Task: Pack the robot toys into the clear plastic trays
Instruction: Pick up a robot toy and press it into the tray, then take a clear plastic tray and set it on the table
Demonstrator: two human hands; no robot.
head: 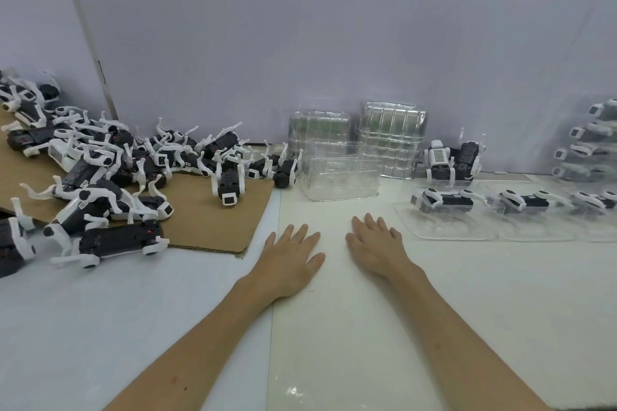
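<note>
Left hand (293, 259) and right hand (377, 250) flat on the worktop (334, 344), holding nothing
robot toys (117, 238) cut off at left edge; clear trays (339, 170) blur together

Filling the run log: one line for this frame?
left hand, right hand: flat on table, empty | toys: heaped | trays: stacked

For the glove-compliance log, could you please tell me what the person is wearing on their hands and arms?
Nothing is worn on either. The left hand and right hand are bare, with no gloves, rings, watch or wristband visible. Both forearms are uncovered as far as the frame shows. A dark strip at the bottom right edge might be a sleeve, but I cannot tell.
</note>
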